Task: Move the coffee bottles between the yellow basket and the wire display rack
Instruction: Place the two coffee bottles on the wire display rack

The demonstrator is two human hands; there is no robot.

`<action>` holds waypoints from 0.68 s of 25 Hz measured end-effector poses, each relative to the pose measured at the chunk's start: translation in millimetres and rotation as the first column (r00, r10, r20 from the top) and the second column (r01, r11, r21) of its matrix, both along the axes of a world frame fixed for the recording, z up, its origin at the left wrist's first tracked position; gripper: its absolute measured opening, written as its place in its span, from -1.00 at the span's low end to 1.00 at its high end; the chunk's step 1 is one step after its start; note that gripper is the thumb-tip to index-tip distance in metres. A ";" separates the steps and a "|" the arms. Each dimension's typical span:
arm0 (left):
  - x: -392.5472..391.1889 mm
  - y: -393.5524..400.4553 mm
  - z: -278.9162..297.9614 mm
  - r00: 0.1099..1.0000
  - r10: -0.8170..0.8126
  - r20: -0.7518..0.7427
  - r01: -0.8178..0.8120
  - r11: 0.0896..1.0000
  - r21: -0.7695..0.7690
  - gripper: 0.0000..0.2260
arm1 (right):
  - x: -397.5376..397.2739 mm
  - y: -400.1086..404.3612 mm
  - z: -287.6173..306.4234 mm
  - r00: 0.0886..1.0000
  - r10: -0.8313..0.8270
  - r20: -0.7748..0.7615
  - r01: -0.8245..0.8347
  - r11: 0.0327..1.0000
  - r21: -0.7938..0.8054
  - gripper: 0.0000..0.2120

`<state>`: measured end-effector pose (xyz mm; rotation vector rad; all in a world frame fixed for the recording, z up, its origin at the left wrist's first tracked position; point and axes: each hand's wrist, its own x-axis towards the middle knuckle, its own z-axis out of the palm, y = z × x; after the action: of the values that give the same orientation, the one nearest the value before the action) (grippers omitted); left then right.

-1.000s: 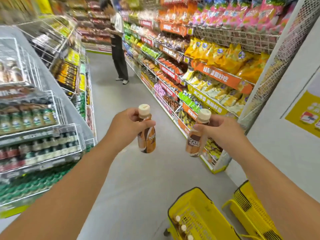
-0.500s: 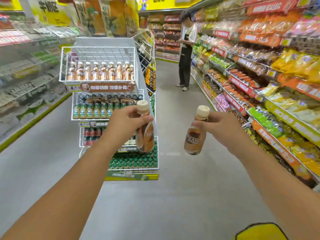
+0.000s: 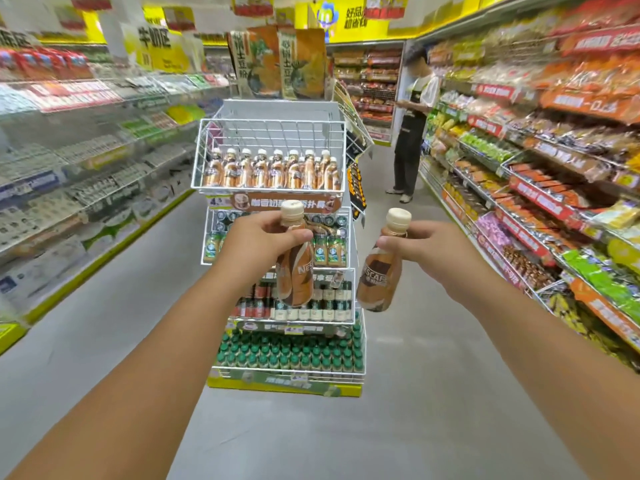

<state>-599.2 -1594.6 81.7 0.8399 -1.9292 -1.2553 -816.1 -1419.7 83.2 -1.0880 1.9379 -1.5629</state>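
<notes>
My left hand [image 3: 258, 242] grips a brown coffee bottle [image 3: 295, 275] with a cream cap, held upright by its neck. My right hand [image 3: 420, 247] holds a second, darker coffee bottle [image 3: 379, 278] by the neck, tilted slightly. Both bottles hang in the air in front of the white wire display rack [image 3: 277, 140], below its top basket. That top basket carries a row of several matching coffee bottles [image 3: 273, 169]. The yellow basket is out of view.
Lower rack tiers hold small coffee bottles and green-capped bottles [image 3: 291, 355]. A person in a dark apron [image 3: 410, 133] stands in the right aisle beside snack shelves [image 3: 554, 174]. Refrigerated shelves [image 3: 86, 150] run along the left. Grey floor surrounds the rack.
The view has swung left from the yellow baskets on the floor to face the wire rack, and come closer to it. Both hands still carry their bottles, now held in front of the rack.
</notes>
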 end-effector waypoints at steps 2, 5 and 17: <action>-14.7 -24.1 -0.7 1.000 0.007 0.009 -0.007 1.000 -0.002 -0.83 | -10.7 -25.6 2.8 1.000 0.003 -0.005 -0.003 1.000 0.004 -0.84; -43.8 -56.1 -1.7 1.000 0.026 0.000 -0.026 0.999 0.023 -0.82 | -34.2 -66.5 2.9 0.999 0.027 -0.019 -0.027 1.000 0.009 -0.84; -196.0 -238.6 17.0 0.992 0.117 -0.041 -0.116 0.993 0.012 -0.79 | -191.3 -274.8 4.8 0.996 0.071 -0.061 -0.075 0.995 -0.069 -0.73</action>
<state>-795.2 -1833.3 98.8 0.9105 -1.8155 -1.2042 -1007.3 -1694.5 88.1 -1.2334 1.8707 -1.5873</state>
